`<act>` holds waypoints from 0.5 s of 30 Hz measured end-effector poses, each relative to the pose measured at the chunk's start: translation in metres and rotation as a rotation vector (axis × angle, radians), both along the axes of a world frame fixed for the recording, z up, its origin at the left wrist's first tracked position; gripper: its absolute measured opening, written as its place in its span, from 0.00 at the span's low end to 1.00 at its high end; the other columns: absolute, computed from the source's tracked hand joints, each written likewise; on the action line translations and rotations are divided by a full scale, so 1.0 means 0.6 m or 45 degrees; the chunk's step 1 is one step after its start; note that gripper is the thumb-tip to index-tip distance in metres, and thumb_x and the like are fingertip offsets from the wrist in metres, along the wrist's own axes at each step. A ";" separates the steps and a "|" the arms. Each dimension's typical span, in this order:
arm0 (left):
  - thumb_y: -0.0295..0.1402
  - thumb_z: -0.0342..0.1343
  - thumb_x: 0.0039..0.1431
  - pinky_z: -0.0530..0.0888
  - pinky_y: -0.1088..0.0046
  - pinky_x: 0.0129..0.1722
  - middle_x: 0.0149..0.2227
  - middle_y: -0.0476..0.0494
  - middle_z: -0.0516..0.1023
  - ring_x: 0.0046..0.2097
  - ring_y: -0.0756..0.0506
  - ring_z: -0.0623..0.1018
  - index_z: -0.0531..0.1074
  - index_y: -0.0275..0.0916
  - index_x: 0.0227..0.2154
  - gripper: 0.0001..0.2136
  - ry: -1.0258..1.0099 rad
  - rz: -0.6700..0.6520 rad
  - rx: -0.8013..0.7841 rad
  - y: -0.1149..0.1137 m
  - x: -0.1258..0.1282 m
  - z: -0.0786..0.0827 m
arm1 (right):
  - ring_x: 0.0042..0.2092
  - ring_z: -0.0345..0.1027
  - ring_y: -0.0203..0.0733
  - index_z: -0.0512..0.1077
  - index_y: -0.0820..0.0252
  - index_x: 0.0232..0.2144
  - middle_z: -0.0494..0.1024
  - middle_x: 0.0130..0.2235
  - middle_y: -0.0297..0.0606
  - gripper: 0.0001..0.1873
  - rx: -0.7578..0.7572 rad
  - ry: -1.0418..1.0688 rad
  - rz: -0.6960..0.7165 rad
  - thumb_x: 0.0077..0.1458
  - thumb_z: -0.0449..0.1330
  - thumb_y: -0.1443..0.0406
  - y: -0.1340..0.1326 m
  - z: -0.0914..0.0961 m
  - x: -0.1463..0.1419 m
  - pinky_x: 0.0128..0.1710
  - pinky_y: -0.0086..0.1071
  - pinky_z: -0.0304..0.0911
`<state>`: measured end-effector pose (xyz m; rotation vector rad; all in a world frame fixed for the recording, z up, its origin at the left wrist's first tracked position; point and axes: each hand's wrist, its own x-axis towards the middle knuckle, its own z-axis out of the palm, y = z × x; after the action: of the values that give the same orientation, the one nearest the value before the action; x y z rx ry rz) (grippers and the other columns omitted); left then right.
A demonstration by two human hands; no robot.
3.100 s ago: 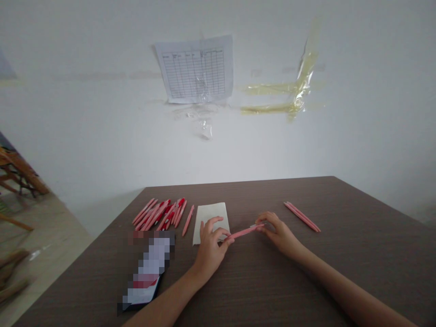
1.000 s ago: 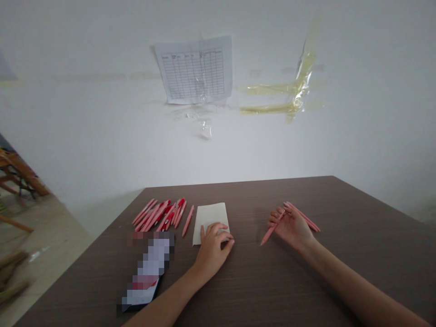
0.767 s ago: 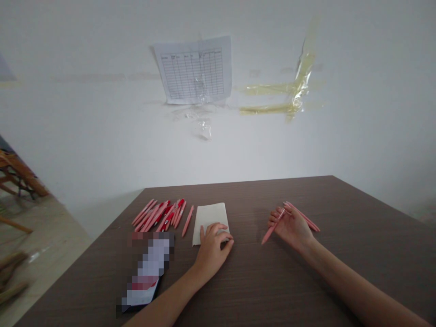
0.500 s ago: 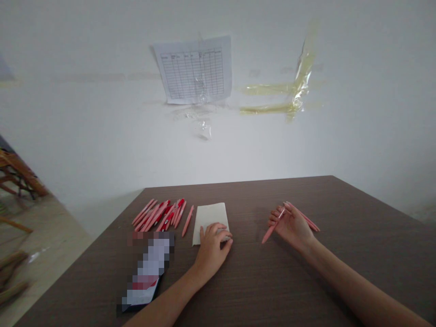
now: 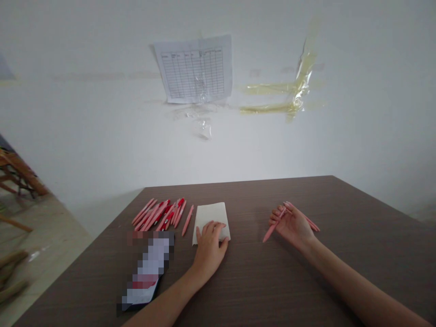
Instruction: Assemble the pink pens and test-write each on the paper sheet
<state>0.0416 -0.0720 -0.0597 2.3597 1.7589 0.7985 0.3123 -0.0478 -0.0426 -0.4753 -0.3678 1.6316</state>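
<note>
Right hand (image 5: pixel 291 229) is rolled palm-up, fingers curled around a pink pen (image 5: pixel 270 232), its tip pointing down-left, probably so that end sits unobstructed. Left hand (image 5: pixel 209 249) is palm-down, loosely spread over the pad (image 5: pixel 211 212)'s near part, gripping nothing I can see; guessing it's just steadying it. A loose pen (image 5: pixel 187 221) lies left of that, then the pen pile (image 5: pixel 155 215), likely bunched for easy reach. A couple more pens (image 5: pixel 312 224) lie right, partly hidden behind the right hand, all on one surface (image 5: pixel 259 286).
</note>
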 end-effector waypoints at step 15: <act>0.36 0.55 0.61 0.55 0.33 0.60 0.55 0.37 0.72 0.60 0.33 0.67 0.74 0.44 0.46 0.11 0.263 0.083 0.041 -0.008 -0.005 0.000 | 0.26 0.63 0.35 0.73 0.57 0.26 0.72 0.27 0.34 0.06 0.005 -0.313 -0.097 0.47 0.66 0.72 0.017 -0.014 0.009 0.20 0.28 0.59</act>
<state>0.0387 -0.0770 -0.0594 2.4968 1.9229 0.6133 0.3177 -0.0379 -0.0508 -0.6815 -0.5296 1.5019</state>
